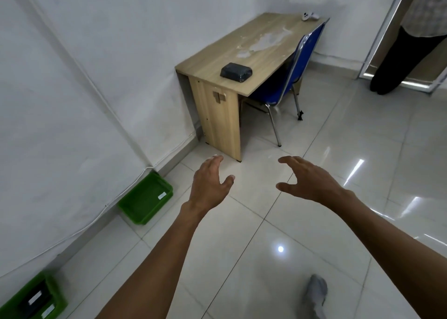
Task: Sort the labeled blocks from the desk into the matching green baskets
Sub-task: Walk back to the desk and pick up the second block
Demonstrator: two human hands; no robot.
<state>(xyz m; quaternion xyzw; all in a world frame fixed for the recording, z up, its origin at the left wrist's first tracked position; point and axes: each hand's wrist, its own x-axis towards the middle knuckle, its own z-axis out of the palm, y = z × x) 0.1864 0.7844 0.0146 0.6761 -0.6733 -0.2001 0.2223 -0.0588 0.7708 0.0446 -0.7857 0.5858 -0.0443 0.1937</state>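
Both hands are held out over the floor, empty. The left hand [210, 185] is spread wide, fingers extended, thumb apart; nothing is touched. The right hand [306, 182] is half open, fingers curled like a claw, nothing grasped. One dark block [236, 73] is seen at 12 o'clock, lying on the surface [261, 52] near its front corner. A green basket [145, 198] stands on the floor at 9 o'clock against the wall. A second basket [33, 297] is at 7 o'clock, with a dark labeled item inside.
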